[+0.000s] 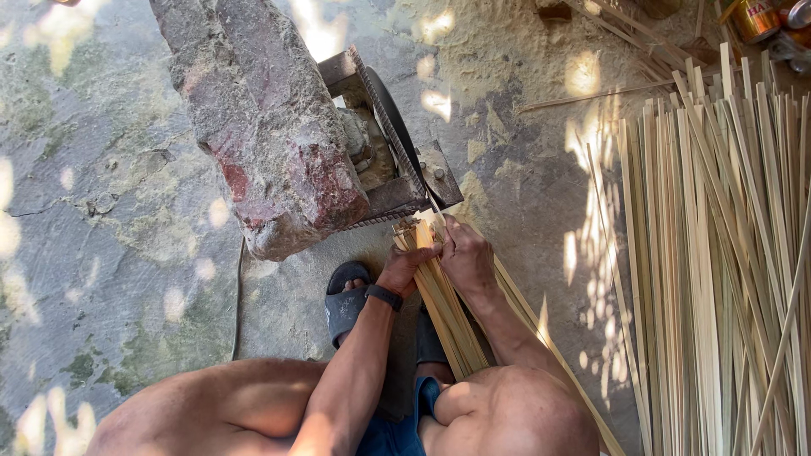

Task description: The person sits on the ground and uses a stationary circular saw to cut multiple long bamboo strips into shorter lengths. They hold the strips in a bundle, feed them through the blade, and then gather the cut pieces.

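A bundle of bamboo strips [441,297] is held at the centre of the frame, its upper ends brought against a small metal-framed machine [397,160] just above. The left hand [405,266] is wrapped around the bundle from the left side, fingers closed on the strips, apparently to keep them gathered and level. The right hand [466,257] is clamped on the same bundle from the right, close to the strip ends, where they can be steered toward the machine's edge; whether a single strip is pinched apart from the rest cannot be told, as the fingers cover that spot. A heavy reddish stone block [266,127] is laid across the machine in the upper centre, probably as a weight to keep it steady. A large pile of long pale strips [718,253] is spread along the right of the frame, within reach. A sandalled foot [346,300] is planted just left of the bundle on the concrete ground [101,211].
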